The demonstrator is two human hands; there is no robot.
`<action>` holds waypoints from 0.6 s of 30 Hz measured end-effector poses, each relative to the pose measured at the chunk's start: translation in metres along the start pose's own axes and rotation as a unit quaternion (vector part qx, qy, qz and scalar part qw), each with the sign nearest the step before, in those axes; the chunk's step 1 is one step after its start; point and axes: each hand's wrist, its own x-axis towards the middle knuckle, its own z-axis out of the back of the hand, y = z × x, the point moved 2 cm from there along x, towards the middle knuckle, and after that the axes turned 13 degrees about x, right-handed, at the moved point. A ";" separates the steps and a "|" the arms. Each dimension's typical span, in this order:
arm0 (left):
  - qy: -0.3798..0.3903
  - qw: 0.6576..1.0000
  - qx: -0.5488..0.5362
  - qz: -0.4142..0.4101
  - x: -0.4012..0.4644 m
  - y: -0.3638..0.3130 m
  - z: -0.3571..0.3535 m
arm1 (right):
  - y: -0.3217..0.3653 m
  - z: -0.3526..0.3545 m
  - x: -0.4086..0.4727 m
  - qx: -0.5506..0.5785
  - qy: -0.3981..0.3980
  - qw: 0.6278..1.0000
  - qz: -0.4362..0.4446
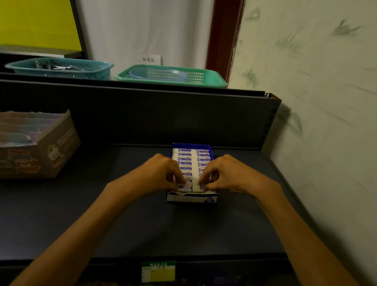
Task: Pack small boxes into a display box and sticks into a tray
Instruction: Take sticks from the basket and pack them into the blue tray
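Display box sits toward the shelf's back edge, long axis front-to-back. I see both hands at its near end: left hand and right hand fingers pinching the nearest small boxes.

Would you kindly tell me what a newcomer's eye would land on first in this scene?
First, the two hands, left hand and right hand, meeting over the blue display box mid-shelf, each pinching small boxes at its near end. Next, the two mesh baskets, the blue basket and the green basket, on the ledge behind.
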 end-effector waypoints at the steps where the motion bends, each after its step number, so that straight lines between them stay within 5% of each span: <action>1: -0.003 1.000 0.001 0.001 0.000 0.000 0.000 | -0.001 0.000 0.000 0.004 -0.006 1.000 0.001; 12: -0.020 1.000 -0.006 -0.004 -0.001 0.001 -0.003 | -0.011 -0.004 -0.004 0.044 -0.016 0.999 0.010; 18: -0.115 0.987 -0.053 0.099 -0.008 0.006 -0.013 | -0.029 -0.007 -0.012 0.056 -0.158 0.986 -0.017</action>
